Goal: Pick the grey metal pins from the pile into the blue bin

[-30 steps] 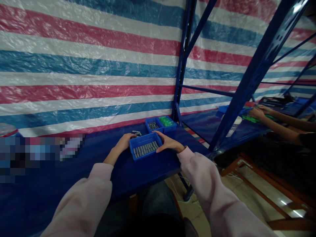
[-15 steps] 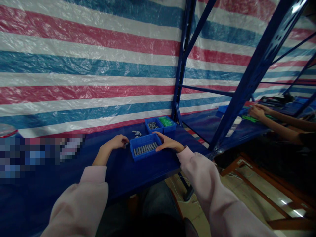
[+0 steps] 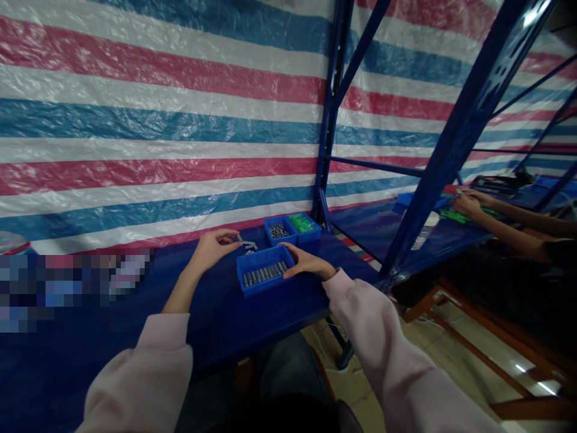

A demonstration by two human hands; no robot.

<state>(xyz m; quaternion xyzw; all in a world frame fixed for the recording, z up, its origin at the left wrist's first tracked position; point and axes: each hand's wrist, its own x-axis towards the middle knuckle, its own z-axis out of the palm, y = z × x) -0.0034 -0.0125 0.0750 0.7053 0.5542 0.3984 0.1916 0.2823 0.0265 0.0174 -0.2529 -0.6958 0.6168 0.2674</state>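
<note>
A blue tray (image 3: 264,284) with a row of several small grey metal cylinders lies on the dark blue shelf (image 3: 252,316) in front of me. My right hand (image 3: 305,263) rests against the tray's right rim, fingers stretched out. My left hand (image 3: 211,247) is raised just left of the tray, fingers curled toward a few loose grey pieces (image 3: 249,244) on the shelf; whether it pinches one is too small to tell. Behind the tray stand a blue bin of dark metal parts (image 3: 279,231) and a blue bin of green parts (image 3: 303,224).
A striped red, white and blue tarp (image 3: 157,120) hangs behind the shelf. Blue rack uprights (image 3: 331,108) and a slanted beam (image 3: 455,138) stand to the right. Another person's hands (image 3: 469,204) work on the neighbouring shelf at far right. Floor and a wooden frame (image 3: 469,343) lie below right.
My left hand left the tray's left rim, drew back to the left, then lifted up toward the loose pieces behind the tray. My right hand stayed on the tray's right rim.
</note>
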